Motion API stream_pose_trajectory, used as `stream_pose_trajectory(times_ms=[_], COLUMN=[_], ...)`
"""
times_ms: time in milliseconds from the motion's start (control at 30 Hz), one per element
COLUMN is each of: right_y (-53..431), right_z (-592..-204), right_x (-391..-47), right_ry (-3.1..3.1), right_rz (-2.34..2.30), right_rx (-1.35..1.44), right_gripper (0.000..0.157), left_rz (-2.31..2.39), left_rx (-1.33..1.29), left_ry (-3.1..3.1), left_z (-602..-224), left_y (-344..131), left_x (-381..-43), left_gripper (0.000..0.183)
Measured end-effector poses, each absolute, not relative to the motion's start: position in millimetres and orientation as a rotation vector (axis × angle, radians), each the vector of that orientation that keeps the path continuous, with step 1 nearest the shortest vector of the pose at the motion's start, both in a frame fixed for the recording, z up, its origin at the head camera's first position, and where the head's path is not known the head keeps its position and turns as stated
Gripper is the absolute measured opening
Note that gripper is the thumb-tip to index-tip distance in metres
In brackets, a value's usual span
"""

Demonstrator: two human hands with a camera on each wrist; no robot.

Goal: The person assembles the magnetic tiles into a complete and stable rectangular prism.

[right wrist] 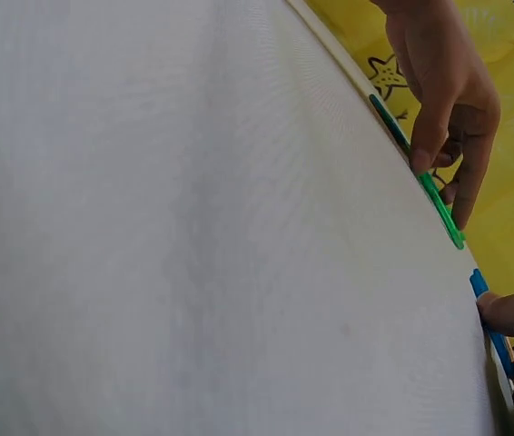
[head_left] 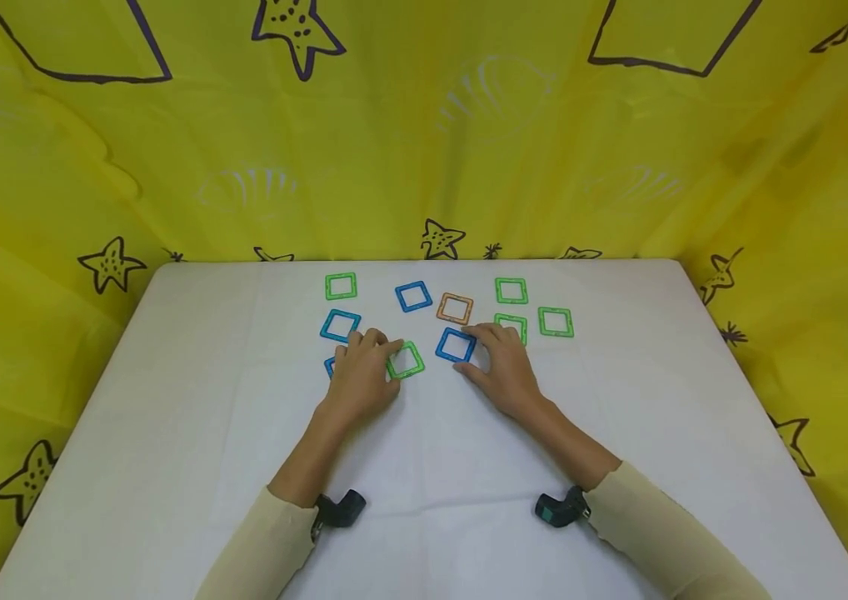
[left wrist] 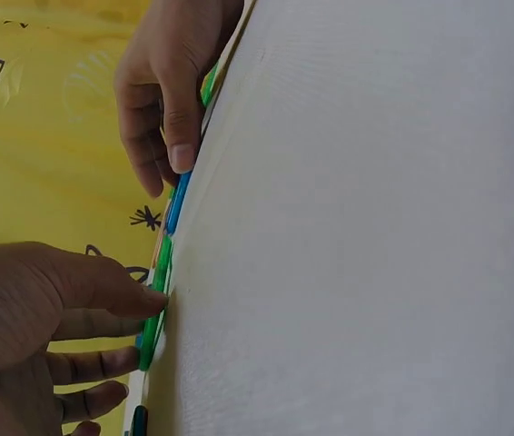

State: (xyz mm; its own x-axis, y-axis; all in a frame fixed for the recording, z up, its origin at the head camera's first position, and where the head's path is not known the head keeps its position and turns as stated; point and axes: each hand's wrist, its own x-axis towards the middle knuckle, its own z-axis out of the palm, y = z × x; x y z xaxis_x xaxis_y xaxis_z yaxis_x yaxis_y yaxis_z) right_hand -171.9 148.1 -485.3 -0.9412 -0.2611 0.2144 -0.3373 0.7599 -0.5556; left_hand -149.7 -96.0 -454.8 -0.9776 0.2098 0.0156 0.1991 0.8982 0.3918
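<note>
In the head view my left hand [head_left: 362,377] pinches a green square frame tile [head_left: 418,355] by its near and far edges, thumb on the near side. My right hand [head_left: 505,371] holds a blue square frame tile [head_left: 441,342] the same way, with a short gap between the two tiles. Another blue tile [head_left: 330,367] is mostly hidden beneath my left hand. Beyond my right fingers lies a partly covered green tile [head_left: 524,332]. The left wrist view shows my left thumb [left wrist: 153,298] against the green tile's edge, low over the table.
Farther back on the white table [head_left: 424,533] lie an orange tile [head_left: 454,322], a blue one [head_left: 401,300] and a green one [head_left: 511,301]. A green tile [head_left: 556,334] sits at right; another blue tile [head_left: 345,313] and green tile [head_left: 328,287] at left. Yellow curtain [head_left: 394,150] surrounds the table.
</note>
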Motion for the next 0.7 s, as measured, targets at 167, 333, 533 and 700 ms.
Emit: stream_pose_trajectory(times_ms=[167, 333, 533, 700], right_y=[149.3, 149.9, 155.5, 159.9], right_z=[-489.2, -491.1, -491.8, -493.4], right_x=[-174.0, -174.3, -174.2, -173.9], right_ry=[-2.807, -2.772, -2.761, -2.745], right_rz=[1.015, 1.066, 1.106, 1.186], right_rx=[0.499, 0.546, 0.592, 0.613], right_gripper=[0.052, 0.049, 0.050, 0.050], left_rz=[0.629, 0.628, 0.650, 0.668], left_rx=[0.373, 0.372, 0.377, 0.387], left_ry=[3.015, 3.025, 3.026, 3.014], left_z=[-454.0, -454.5, -455.1, -457.1], left_y=[-97.2, -98.3, -98.6, -99.6], left_x=[-150.0, -150.9, -152.6, -153.6], left_gripper=[0.053, 0.055, 0.054, 0.053])
